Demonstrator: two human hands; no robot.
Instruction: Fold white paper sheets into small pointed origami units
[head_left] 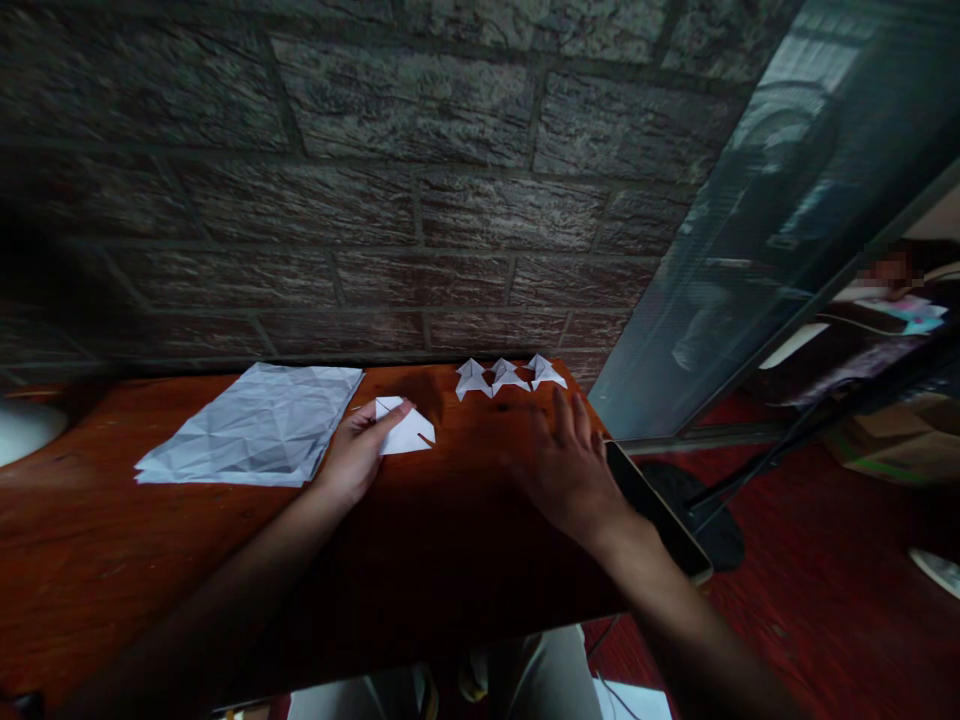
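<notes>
My left hand (358,452) pinches a small piece of folded white paper (405,432) between thumb and fingers, just above the wooden table (442,540). A notch shows at the paper's right-hand corner. My right hand (574,470) is spread over the table's right side, holding nothing, its thumb side blurred. Beyond it, near the wall, three folded paper figures (501,376) with pointed tops stand in a row. To the left of my left hand lies a stack of creased white paper sheets (251,425).
A dark phone (660,515) lies at the table's right edge beside my right forearm. Behind the table rises a stone-block wall (390,200). A glass panel (712,260) stands at right, with a black stand base (697,520) and a cardboard box (900,440) on the red floor.
</notes>
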